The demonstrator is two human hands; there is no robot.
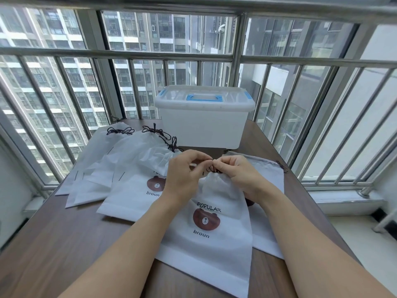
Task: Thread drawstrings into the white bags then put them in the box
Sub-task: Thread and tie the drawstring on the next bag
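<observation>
From the head camera, both hands meet over the gathered neck of one white bag (212,222) lying at the near middle of the brown worktop (53,244). The left hand (182,171) and the right hand (238,171) each have curled fingers pinching the dark drawstring (211,167) at that bag's cinched mouth, fingertips almost touching. This bag shows one brown bear face with "POPULAR" above and "broun" below. A second bag (268,181) lies flat partly under it, on the right. To the left, about four more bags (129,168) overlap in a fan, dark cords bunched at their tops; the exact count is hard to tell. One translucent box (204,125) with a blue handle stands lidded at the worktop's far edge.
</observation>
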